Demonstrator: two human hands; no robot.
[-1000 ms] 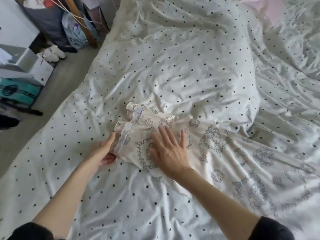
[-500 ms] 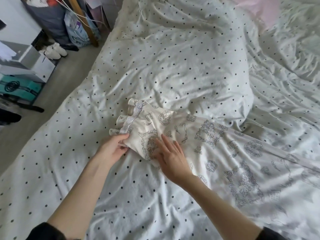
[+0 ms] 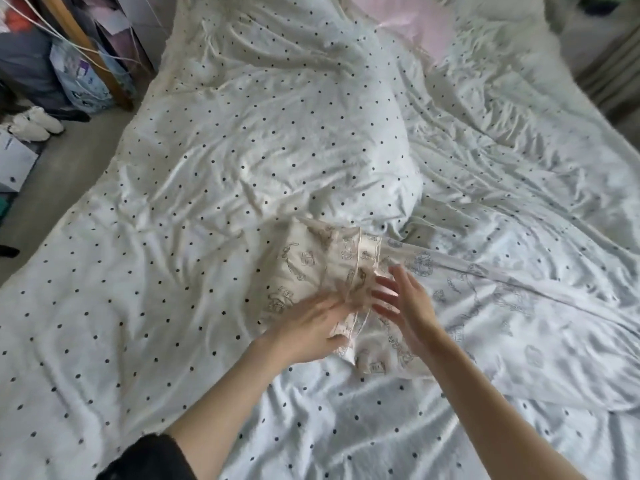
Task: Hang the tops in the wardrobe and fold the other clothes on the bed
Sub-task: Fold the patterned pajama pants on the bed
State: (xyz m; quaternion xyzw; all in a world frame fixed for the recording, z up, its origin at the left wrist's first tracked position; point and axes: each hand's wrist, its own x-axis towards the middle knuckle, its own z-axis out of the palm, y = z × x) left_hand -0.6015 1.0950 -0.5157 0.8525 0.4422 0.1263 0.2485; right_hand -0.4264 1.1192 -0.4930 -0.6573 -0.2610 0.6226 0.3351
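The printed garment [image 3: 308,271] stretches toward the frame's right edge across the bed [image 3: 138,306]; left hand [image 3: 304,334] pinches its folded end, right hand [image 3: 405,306] hovers with fingers spread.

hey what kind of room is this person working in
Most likely a bedroom. A bed with a polka-dot duvet fills the view, a printed cream garment lies on it being folded, and white shoes and bags sit on the floor beside it.
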